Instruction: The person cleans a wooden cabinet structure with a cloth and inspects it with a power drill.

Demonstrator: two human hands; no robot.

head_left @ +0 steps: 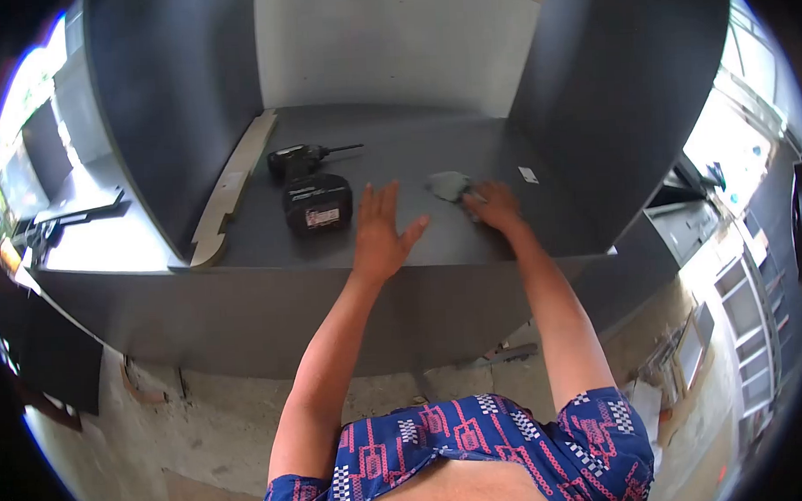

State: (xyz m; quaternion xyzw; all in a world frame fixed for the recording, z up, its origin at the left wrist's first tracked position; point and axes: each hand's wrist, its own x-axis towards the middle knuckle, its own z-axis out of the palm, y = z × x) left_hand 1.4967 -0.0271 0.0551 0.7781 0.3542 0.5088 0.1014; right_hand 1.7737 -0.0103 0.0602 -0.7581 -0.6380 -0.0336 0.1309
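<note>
My right hand (496,205) is closed on a crumpled grey-green cloth (450,186) that lies against the dark cabinet panel (397,145). To its left, my left hand (384,229) lies on the same panel near the front edge, fingers stretched out and thumb spread, holding nothing. Just beyond those fingers rests a black cordless drill (303,188) with a long bit pointing right, its battery end toward me. A small white label (528,174) lies to the right of the cloth.
Tall dark side panels (180,108) rise left and right of the surface, with a pale back panel (394,48) behind. A notched light wooden strip (231,190) lies along the left panel. Offcuts and a frame (689,342) lean at the lower right over a concrete floor (239,424).
</note>
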